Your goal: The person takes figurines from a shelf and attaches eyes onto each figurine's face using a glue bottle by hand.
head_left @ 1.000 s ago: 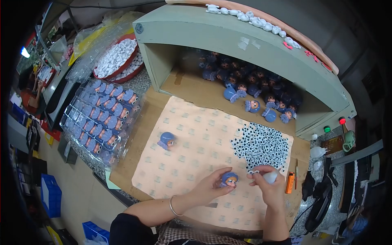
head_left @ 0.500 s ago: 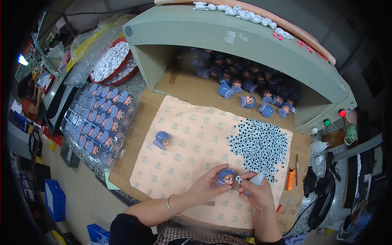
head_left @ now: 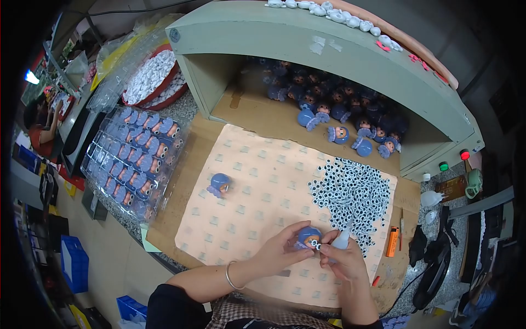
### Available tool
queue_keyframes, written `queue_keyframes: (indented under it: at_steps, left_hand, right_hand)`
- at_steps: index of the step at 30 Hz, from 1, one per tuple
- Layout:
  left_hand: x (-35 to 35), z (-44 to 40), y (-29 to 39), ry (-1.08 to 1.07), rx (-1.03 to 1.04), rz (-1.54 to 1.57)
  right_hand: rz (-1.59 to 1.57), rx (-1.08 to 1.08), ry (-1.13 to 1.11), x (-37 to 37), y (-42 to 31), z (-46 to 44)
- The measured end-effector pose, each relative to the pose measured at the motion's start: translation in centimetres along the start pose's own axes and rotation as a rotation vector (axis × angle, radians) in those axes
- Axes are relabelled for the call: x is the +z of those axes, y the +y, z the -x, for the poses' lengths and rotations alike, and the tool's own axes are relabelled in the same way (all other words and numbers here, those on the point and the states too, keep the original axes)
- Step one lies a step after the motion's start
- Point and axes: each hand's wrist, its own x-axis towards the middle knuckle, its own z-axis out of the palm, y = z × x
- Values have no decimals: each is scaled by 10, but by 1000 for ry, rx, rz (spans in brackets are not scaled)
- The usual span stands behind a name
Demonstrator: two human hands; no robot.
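My left hand [head_left: 282, 252] is wrapped round a small doll head [head_left: 310, 234] with a blue cap, its face turned towards my right hand. My right hand [head_left: 342, 260] grips a translucent white squeeze bottle [head_left: 342, 239], nozzle pointing up and away. Its thumb and forefinger pinch at the face, where a small black-and-white eye piece [head_left: 313, 242] shows; whether it is still between the fingertips I cannot tell. Many similar eye pieces [head_left: 353, 197] lie in a heap just beyond my right hand. A second doll head [head_left: 219, 183] rests on the pink mat [head_left: 263, 203] to the left.
A grey-green box-like housing [head_left: 263, 41] arches over piled doll heads [head_left: 337, 104]. Clear trays [head_left: 134, 156] of doll heads stand left, below red baskets [head_left: 148, 82] of white parts. An orange lighter [head_left: 392, 241] lies right, near a dark cable-like tool [head_left: 433, 266].
My right hand has moved slightly left, bringing the eye piece from beside the doll head onto its face. The whole view has shifted a little.
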Motion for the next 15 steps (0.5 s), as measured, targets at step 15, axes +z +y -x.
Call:
queue_keyframes:
  at_steps: [15]
  left_hand:
    - [-4,-3,-1,-67,-31,-35]
  right_hand:
    - [157,-17,37,-2,1,-4]
